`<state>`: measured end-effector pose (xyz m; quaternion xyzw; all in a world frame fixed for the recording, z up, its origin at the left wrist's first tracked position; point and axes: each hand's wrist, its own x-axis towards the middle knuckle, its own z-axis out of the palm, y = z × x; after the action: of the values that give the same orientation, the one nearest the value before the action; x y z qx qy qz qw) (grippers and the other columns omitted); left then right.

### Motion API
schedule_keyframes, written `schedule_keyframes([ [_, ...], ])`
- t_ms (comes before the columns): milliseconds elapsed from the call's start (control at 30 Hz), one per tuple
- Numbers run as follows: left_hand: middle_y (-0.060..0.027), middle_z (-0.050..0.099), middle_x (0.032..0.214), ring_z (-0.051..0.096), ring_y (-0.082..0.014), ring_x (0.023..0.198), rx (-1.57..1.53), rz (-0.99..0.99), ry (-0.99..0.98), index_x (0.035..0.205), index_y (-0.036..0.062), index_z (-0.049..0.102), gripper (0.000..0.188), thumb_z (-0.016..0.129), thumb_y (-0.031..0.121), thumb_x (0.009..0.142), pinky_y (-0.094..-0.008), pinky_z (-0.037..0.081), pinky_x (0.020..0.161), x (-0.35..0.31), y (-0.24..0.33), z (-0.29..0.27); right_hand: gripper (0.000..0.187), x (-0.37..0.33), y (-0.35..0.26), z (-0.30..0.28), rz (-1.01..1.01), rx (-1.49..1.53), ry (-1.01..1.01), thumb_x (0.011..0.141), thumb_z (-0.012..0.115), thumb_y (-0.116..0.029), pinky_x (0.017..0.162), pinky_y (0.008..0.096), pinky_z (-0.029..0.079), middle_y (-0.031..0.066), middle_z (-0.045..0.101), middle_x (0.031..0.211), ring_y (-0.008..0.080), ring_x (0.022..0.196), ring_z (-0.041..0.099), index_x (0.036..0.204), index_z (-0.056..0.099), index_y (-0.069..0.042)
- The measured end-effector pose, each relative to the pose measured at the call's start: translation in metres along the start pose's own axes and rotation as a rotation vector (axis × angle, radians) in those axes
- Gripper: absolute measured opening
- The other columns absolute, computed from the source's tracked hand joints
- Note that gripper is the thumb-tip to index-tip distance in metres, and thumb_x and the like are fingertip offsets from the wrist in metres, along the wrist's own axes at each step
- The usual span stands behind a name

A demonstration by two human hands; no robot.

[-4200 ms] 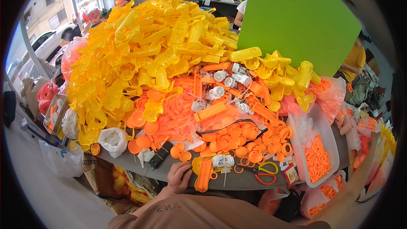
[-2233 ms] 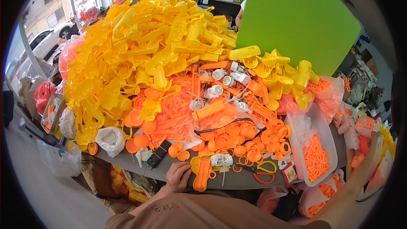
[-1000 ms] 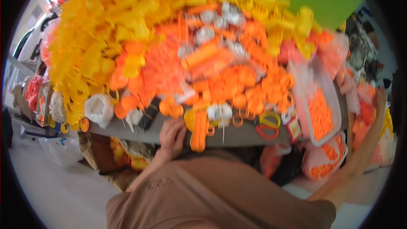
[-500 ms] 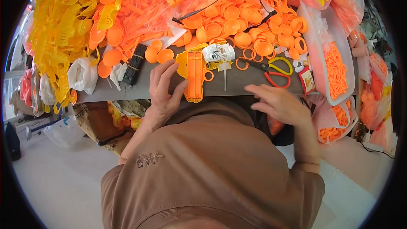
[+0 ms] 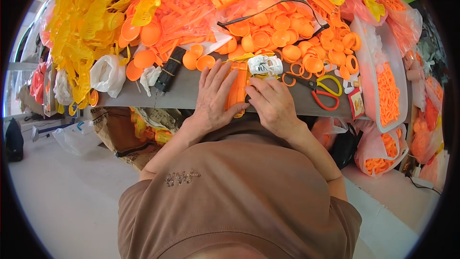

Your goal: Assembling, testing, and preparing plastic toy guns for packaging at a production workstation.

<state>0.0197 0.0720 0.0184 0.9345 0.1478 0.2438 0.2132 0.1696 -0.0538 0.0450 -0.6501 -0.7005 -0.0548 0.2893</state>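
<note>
In front of me at the table edge lies a toy body with a long orange plastic casing [image 5: 238, 86] and yellow edges. Beside its far end sits a white plastic mechanism [image 5: 265, 65]. My left hand [image 5: 212, 95] lies along the casing's left side, fingers stretched out, thumb across its near part. My right hand [image 5: 274, 104] is closed, its fingers bent and fingertips together at the casing's right side, just below the white mechanism. Whatever those fingertips pinch is hidden. Scissors [image 5: 320, 89] with one yellow and one red handle lie to the right.
Orange cups [image 5: 261, 38] and rings heap up behind the hands. Yellow plastic parts [image 5: 86, 33] are piled at far left. A black strip-shaped bundle [image 5: 170, 71] and a white bag [image 5: 108, 76] lie left. At right stand a small box [image 5: 356, 103] and a translucent bin [image 5: 401, 91] of orange rings.
My right hand has moved left and inward to the toy body, its fingers now closed there. My left hand has come over the casing's left side. The view has shifted slightly.
</note>
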Motion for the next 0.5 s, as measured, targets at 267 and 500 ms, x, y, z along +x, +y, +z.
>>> schedule_keyframes([
  [267,-0.0193,0.038,0.137,0.029,-0.0377,0.132,-0.047,-0.002,0.001,0.13,0.0005,0.042,0.078,0.075,0.037,0.069,-0.0521,0.021,0.107,0.002,-0.006,0.004,0.039,-0.01,0.003,0.009,-0.034,-0.083,-0.063,0.072,0.058,-0.008,0.08,0.0342,0.04,0.0068,0.055,0.116,0.0216,0.092,0.051,0.11,0.06,0.0],
  [500,-0.0193,0.037,0.138,0.027,-0.0372,0.133,-0.054,0.033,-0.028,0.131,0.0008,0.04,0.077,0.072,0.037,0.071,-0.0505,0.021,0.107,0.008,-0.006,0.002,0.042,-0.012,0.006,0.007,-0.04,-0.173,-0.099,0.072,0.057,-0.008,0.081,0.0339,0.038,0.0053,0.054,0.119,0.0208,0.096,0.049,0.114,0.06,-0.002],
])
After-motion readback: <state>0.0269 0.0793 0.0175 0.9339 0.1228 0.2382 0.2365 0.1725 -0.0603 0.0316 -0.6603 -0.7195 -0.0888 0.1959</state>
